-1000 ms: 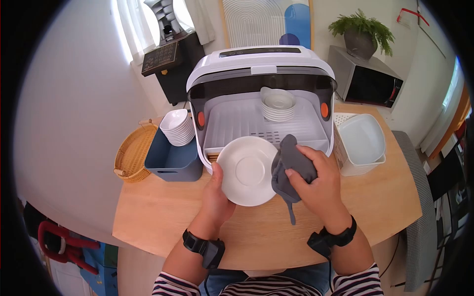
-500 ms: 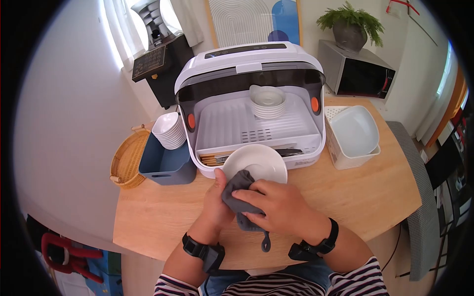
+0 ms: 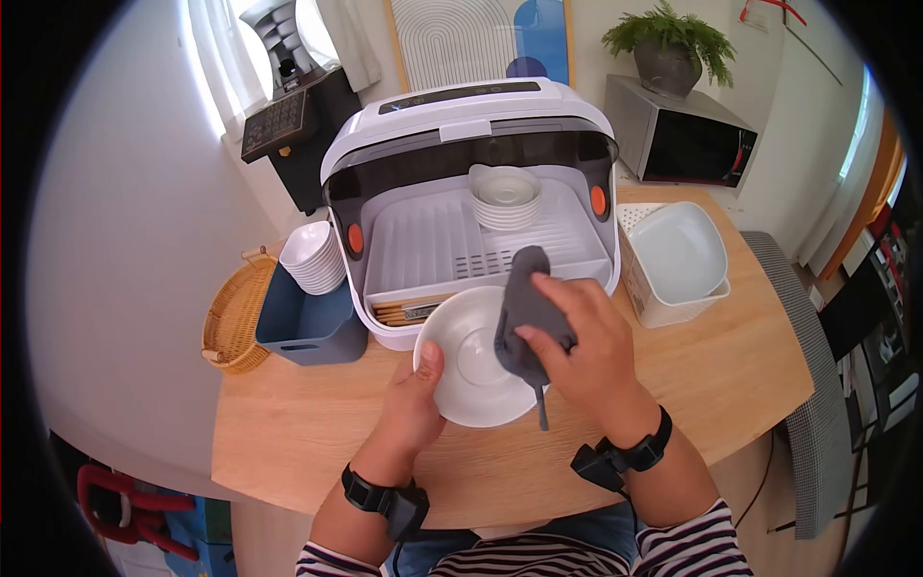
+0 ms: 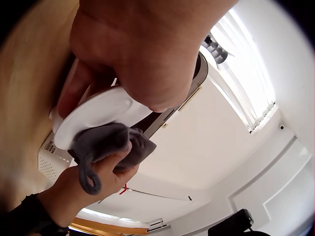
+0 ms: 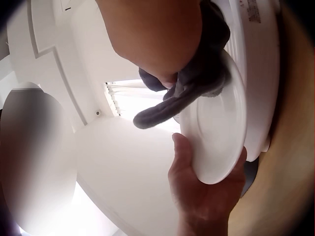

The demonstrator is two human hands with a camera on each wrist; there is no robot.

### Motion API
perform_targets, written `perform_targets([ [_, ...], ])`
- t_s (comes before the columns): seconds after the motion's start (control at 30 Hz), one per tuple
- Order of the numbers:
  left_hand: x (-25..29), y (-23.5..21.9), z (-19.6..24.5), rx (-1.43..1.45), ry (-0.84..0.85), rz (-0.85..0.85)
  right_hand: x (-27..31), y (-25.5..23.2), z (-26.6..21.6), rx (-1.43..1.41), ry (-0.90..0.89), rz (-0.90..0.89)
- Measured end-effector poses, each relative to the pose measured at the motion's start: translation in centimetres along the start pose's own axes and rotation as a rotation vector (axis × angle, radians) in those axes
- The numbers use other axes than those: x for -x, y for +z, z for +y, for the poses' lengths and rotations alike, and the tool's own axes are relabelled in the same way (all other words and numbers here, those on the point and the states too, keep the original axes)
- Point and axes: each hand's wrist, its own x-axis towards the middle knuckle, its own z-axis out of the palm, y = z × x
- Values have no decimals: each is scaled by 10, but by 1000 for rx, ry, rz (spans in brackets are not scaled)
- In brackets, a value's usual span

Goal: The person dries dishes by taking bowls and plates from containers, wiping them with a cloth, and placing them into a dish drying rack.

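My left hand holds a white plate by its left edge, thumb over the rim and fingers beneath. A dark grey cloth with a hanging loop is gripped in my right hand, against the right side of the plate's upper face. The right wrist view shows the plate tilted, with the cloth at its far edge. In the left wrist view the cloth lies along the plate's face, bunched in the right fingers.
Behind the plate stands an open white dish dryer with stacked small dishes and chopsticks. At left are a blue bin with stacked white bowls and a wicker basket. White bins stand at right on the wooden table.
The right hand swept the cloth from the plate's right side to its lower left, then back to the right. The left hand keeps its hold while the plate tilts.
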Motion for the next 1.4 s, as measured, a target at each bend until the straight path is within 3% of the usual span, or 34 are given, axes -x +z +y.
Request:
perform_targets([
  [0.07,1,3,7,130,24,95,0,2,9,-271,204,197],
  [0.1,-1,1,7,131,30,96,1,5,8,-705,421,171],
  [0.13,-3,-1,4,182,0,71,2,6,10,-706,416,169],
  [0.2,-5,-4,-1,236,-27,50,1,7,12,-1420,600,-24],
  [0.23,-5,-2,-5,235,-69,35,-14,1,-10,-1310,559,-133],
  [0.27,-5,0,-7,233,-112,18,-10,4,-8,-1311,559,-135],
  [0.33,-2,5,-9,222,-124,-17,9,13,-4,-1472,640,-302],
  [0.4,1,6,-12,212,-137,-53,16,15,-6,-1402,620,-379],
  [0.47,2,5,-15,124,-71,3,18,17,-7,-1102,334,-445],
  [0.5,1,3,-16,125,-70,3,23,19,-11,-1403,605,-497],
  [0.57,-1,-3,-15,-46,41,176,37,31,-6,-1437,671,-538],
  [0.6,-1,-4,-12,-44,42,177,39,35,-4,-1472,737,-578],
  [0.63,-1,-5,-7,-22,60,206,36,33,-2,-1471,735,-581],
  [0.7,-3,-6,-1,4,82,240,25,22,3,-1620,796,-853],
  [0.73,-5,-6,2,-13,136,275,21,19,3,-1619,796,-861],
  [0.8,-7,-8,4,-26,196,318,13,16,2,-1333,776,-915],
  [0.83,-8,-9,4,1,231,367,14,18,3,-1328,771,-928],
  [0.9,-12,-10,6,35,277,426,25,32,10,-1086,659,-819],
  [0.97,-17,-10,9,81,329,589,36,43,18,-846,539,-701],
  [1.0,-15,-13,10,90,337,593,36,44,20,-726,478,-637],
  [1.03,-12,-19,13,85,272,562,21,23,2,-536,488,-736],
  [1.07,-10,-22,14,78,208,532,19,21,-2,-529,479,-743],
  [1.13,-13,-20,15,136,178,521,22,20,-8,-175,173,-564],
  [1.17,-14,-19,14,186,140,506,25,26,-1,-186,57,-441],
  [1.2,-14,-20,12,195,148,513,23,25,-1,-185,46,-449],
  [1.27,-14,-21,7,59,98,428,20,24,0,-485,287,-302],
  [1.4,-11,-3,8,-33,48,355,26,22,2,-912,596,-392],
])
